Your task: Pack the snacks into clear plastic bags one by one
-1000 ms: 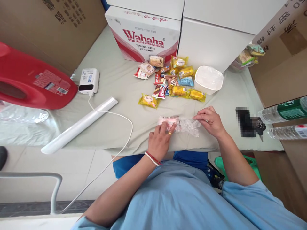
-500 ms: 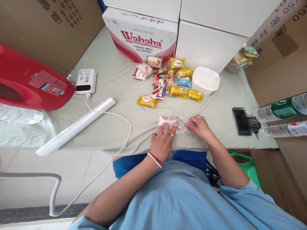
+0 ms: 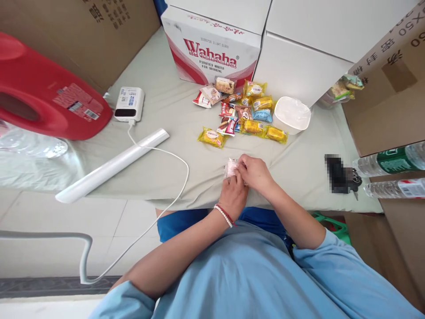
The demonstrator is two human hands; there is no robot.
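A clear plastic bag with a pink snack packet (image 3: 230, 167) inside lies near the table's front edge, folded up small. My left hand (image 3: 233, 197) presses on it from the near side, a beaded bracelet at the wrist. My right hand (image 3: 255, 172) lies over the bag's right part, and the two hands touch. Most of the bag is hidden under my fingers. Behind them lies a pile of wrapped snacks (image 3: 244, 115), with one yellow packet (image 3: 211, 137) nearest the hands.
A white plastic tub (image 3: 292, 114) stands right of the snacks. A Wahaha carton (image 3: 212, 48) and white boxes stand at the back. A red jug (image 3: 49, 93), a power bank (image 3: 129, 103) with cable, and a white tube (image 3: 113, 166) lie left. Bottles (image 3: 392, 161) and keys (image 3: 354, 179) lie right.
The bag was stretched out between my hands. My right hand has moved left, folding the bag over, and now both hands meet on it. The view shifted slightly right.
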